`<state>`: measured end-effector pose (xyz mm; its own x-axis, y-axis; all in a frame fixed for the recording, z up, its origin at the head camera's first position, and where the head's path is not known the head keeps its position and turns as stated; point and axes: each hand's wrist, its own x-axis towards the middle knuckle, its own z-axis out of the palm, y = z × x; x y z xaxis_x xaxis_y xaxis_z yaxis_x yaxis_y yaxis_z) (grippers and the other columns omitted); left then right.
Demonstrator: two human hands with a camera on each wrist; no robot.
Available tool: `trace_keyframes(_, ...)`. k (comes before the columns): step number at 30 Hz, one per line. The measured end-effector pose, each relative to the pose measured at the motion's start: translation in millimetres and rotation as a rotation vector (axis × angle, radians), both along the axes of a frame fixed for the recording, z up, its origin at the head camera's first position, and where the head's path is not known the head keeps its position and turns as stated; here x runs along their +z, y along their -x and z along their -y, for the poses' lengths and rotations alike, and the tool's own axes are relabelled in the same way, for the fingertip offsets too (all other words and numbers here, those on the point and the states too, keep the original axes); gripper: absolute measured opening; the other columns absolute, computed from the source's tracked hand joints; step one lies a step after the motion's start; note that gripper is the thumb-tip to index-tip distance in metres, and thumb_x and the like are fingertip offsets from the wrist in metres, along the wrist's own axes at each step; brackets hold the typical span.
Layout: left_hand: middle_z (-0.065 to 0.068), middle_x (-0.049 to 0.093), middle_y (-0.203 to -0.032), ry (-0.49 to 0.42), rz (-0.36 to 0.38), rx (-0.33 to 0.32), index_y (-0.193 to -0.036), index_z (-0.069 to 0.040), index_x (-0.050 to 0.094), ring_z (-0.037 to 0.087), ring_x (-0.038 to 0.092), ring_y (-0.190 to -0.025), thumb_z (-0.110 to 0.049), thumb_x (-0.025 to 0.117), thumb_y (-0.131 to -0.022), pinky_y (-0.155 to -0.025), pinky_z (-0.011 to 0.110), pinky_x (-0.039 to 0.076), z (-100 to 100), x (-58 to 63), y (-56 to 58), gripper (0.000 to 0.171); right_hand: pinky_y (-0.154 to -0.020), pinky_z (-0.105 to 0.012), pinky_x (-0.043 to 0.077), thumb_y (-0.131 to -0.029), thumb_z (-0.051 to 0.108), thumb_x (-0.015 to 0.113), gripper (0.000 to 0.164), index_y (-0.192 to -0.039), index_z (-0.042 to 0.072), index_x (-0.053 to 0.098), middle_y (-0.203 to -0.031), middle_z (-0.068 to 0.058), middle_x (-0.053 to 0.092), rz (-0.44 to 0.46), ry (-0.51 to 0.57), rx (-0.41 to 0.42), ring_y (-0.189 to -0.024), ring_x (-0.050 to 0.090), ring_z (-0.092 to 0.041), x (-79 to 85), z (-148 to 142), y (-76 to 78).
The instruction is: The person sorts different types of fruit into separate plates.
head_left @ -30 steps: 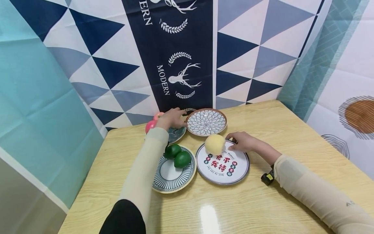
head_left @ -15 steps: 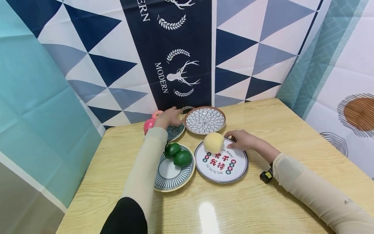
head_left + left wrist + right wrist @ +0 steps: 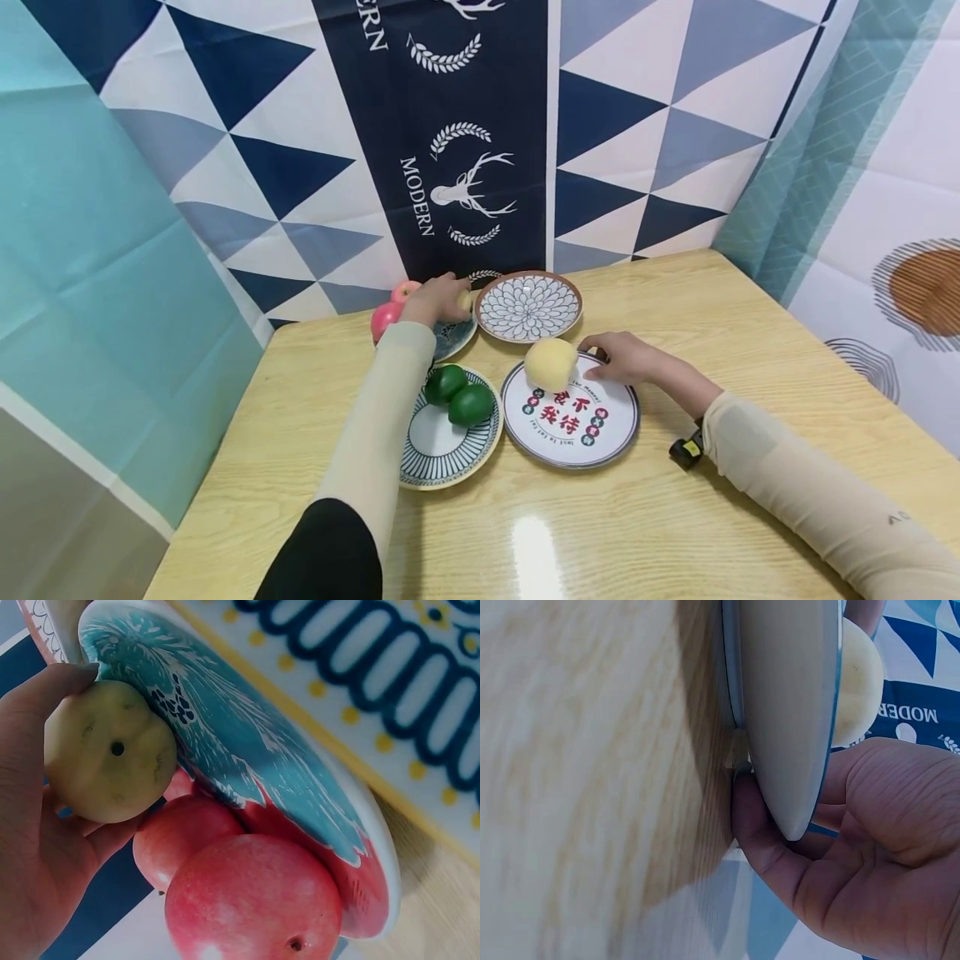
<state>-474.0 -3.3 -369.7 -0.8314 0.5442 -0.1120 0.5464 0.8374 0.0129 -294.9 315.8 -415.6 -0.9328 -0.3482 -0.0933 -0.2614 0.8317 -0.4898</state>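
Note:
My left hand (image 3: 441,300) is over the dark teal plate (image 3: 453,342) at the back. Its fingers and thumb grip a yellow-green round fruit (image 3: 112,750) with a dark dimple, seen in the left wrist view. Beside that fruit are red apples (image 3: 251,896) on the same teal plate (image 3: 217,727). My right hand (image 3: 624,358) holds the far right rim of a white plate (image 3: 570,446) with red characters; fingers curl under its edge in the right wrist view, thumb on top. On this plate sits a yellow fruit (image 3: 551,365), close to the hand.
A striped plate (image 3: 450,467) with two green fruits (image 3: 470,405) stands at front left, partly behind the left sleeve. Behind is a brown-rimmed plate (image 3: 529,308) with a petal pattern. The patterned cloth wall (image 3: 480,167) borders the wooden table (image 3: 600,533) at the back.
My left hand has shifted slightly, and the yellow-green fruit shows beyond its fingers in the head view. The right hand and its plate stay put; the head view has shifted a little.

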Motion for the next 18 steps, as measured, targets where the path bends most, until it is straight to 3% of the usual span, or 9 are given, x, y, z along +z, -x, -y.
trace_keyframes(9,0.016,0.047,-0.156,0.034,0.008,-0.017,-0.154,-0.019,0.054,0.035,0.051,-0.132,-0.04,0.071,-0.096,-0.112,0.05,0.044,-3.8,6.4,-0.7,0.064,-0.076,-0.038,0.054,-0.097,0.015,0.078,0.049,-0.136,-0.008,0.061,-0.102,-0.015,0.069,0.008,0.005,-0.009,-0.089,0.062,-0.025,2.1,-2.4,0.3)
trace_keyframes(18,0.014,0.045,-0.158,0.03,0.032,0.006,-0.154,-0.02,0.054,0.033,0.048,-0.134,-0.04,0.072,-0.096,-0.112,0.052,0.044,-1.4,7.9,-4.1,0.064,-0.077,-0.037,0.054,-0.097,0.014,0.077,0.048,-0.137,-0.007,0.061,-0.103,-0.014,0.068,0.024,0.008,-0.014,-0.09,0.062,-0.025,1.4,-0.7,0.5)
